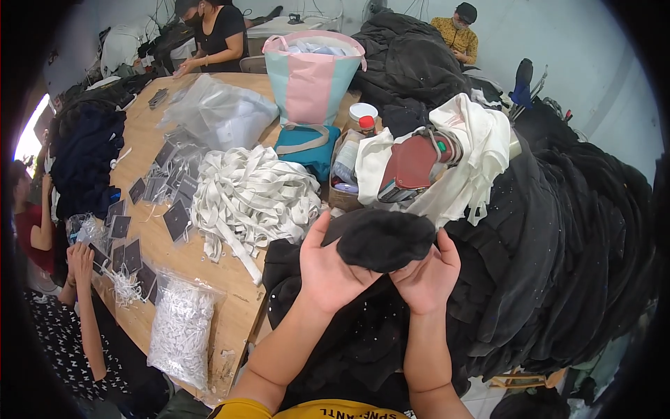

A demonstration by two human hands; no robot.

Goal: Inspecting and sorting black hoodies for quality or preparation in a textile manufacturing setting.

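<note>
A black piece of cloth [386, 239], with a rounded, puffed top, rests across both of my upturned palms. It may be part of a garment; its kind does not show. My left hand [328, 274] supports its left side, thumb raised and fingers tucked under the fabric. On the other side my right hand [427, 278] cradles it the same way, its fingers partly hidden beneath. More black cloth [349, 349] with white specks of lint lies below my forearms. Just beyond the held piece is a white cloth with a red and grey tool [412, 164] on it.
Loose white flat cord [251, 195] is heaped on the wooden table [234, 332]. Nearby are a bag of white bits [183, 328], dark tags [177, 218], a teal pouch [307, 150] and a pink-and-teal bag [314, 77]. Black garments [558, 244] pile up at right. Other people work around the table.
</note>
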